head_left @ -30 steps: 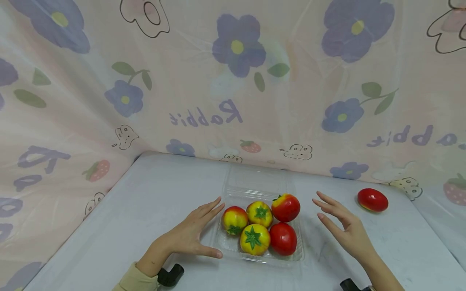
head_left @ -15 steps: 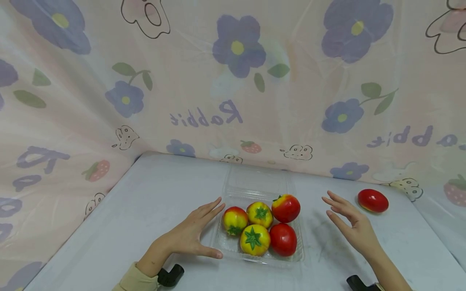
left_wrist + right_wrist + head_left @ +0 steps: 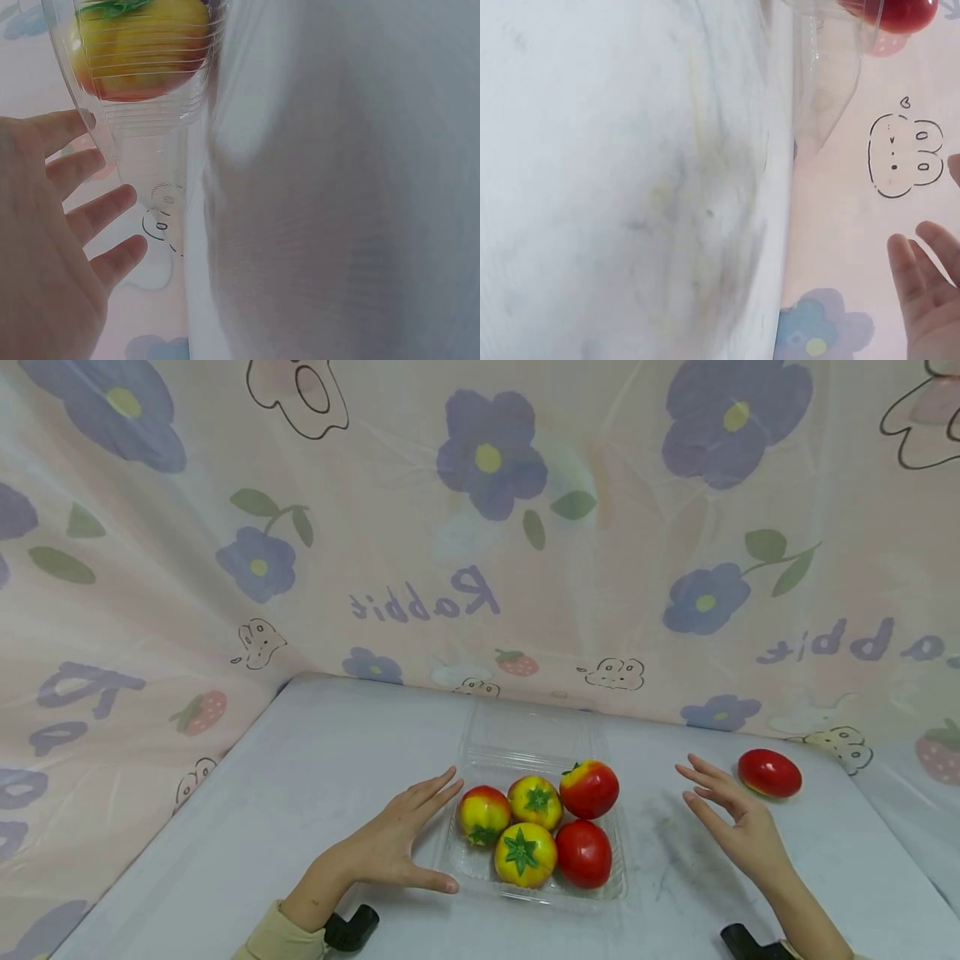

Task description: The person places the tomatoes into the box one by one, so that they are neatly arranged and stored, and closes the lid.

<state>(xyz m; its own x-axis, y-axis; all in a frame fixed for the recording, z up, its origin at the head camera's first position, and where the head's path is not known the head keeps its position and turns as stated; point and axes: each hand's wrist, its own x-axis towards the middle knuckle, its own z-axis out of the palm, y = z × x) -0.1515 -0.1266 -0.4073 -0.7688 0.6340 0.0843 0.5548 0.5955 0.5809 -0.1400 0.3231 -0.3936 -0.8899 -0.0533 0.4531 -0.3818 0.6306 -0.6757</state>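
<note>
A clear plastic clamshell box (image 3: 467, 865) stands mid-table, its lid (image 3: 536, 731) folded back behind it. Several tomato-like fruits, red and yellow, fill it, including a yellow one with a green star-shaped top (image 3: 525, 855) and a plain red one (image 3: 583, 854). My left hand (image 3: 382, 843) is spread at the box's left side; in the left wrist view its fingertips (image 3: 112, 202) come close to the clear wall, and I cannot tell if they touch. My right hand (image 3: 742, 835) hovers with loosely bent fingers, holding nothing, between the box and a lone red fruit (image 3: 769, 773).
The white table (image 3: 337, 735) is backed by a hanging curtain (image 3: 390, 527) printed with flowers and rabbits, which also runs along the left. A black wrist mount (image 3: 352, 928) sits on the left wrist, another (image 3: 750, 943) on the right.
My right hand has drifted to the right, away from the box and closer to the lone red fruit. The left hand and the fruits have stayed in place.
</note>
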